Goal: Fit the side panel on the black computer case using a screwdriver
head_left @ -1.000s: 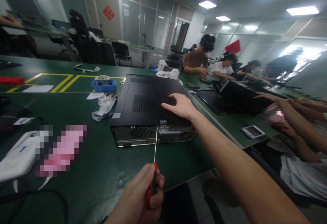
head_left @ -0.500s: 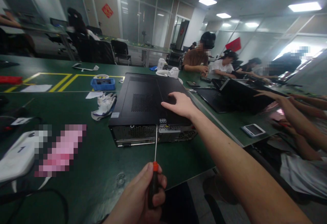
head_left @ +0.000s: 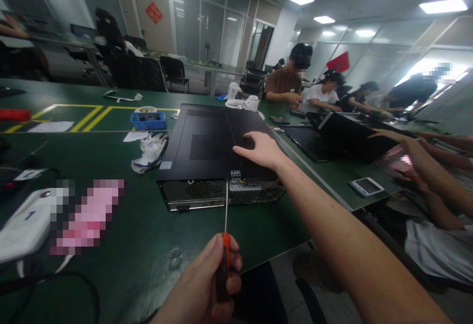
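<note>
A black computer case [head_left: 210, 131] lies flat on the green table, its rear panel facing me. My left hand [head_left: 210, 277] is wrapped round the dark and orange handle of a screwdriver [head_left: 226, 210]. The screwdriver's thin shaft points away from me, and its tip meets the upper edge of the rear panel near the middle; the screw there is too small to make out. My right hand [head_left: 260, 150] rests on top of the case toward the right, fingers spread and holding nothing.
Left of the case lie white gloves [head_left: 151, 152] and a blue bin [head_left: 148, 120] with small parts. A white device marked 1 [head_left: 27, 223] stands nearer left. At right are a phone-like device [head_left: 367, 187], another black case [head_left: 351, 136] and a co-worker's arm [head_left: 424, 171].
The orange and dark handle has turned slightly in my left hand. The screwdriver tip stays at the same spot on the rear panel, and my right hand stays on the case.
</note>
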`<state>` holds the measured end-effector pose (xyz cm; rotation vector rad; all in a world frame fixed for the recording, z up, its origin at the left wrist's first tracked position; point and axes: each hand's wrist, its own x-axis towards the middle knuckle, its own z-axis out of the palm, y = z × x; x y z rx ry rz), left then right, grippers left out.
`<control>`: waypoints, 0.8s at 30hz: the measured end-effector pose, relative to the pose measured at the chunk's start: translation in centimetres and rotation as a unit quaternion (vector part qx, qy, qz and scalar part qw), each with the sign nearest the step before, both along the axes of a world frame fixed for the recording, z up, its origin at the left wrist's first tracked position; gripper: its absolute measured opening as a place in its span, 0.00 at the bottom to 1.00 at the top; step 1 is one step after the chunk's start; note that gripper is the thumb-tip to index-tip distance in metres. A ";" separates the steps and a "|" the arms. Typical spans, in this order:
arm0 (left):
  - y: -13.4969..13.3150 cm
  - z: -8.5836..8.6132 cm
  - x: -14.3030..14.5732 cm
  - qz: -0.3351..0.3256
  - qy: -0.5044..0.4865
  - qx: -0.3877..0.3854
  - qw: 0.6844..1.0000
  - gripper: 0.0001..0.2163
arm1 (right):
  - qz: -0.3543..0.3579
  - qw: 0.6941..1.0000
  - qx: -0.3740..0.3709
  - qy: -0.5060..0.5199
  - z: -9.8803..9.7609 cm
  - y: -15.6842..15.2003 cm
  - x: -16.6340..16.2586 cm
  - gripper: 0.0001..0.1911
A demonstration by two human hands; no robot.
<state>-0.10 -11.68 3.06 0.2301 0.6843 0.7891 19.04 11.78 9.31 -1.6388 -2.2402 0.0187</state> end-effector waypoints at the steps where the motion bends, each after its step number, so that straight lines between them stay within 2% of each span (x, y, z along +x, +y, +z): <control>1: 0.0 0.0 0.0 0.003 0.000 -0.002 1.000 0.13 | 0.000 1.000 0.000 0.000 0.0 0.0 0.0 0.38; 6: -0.2 0.1 -0.2 0.024 0.013 -0.017 0.999 0.13 | 0.002 1.000 0.003 0.001 0.0 0.1 0.0 0.38; 24: -0.2 0.1 -0.2 0.033 0.014 0.014 0.999 0.15 | 0.000 1.000 0.001 -0.002 0.1 -0.1 -0.1 0.38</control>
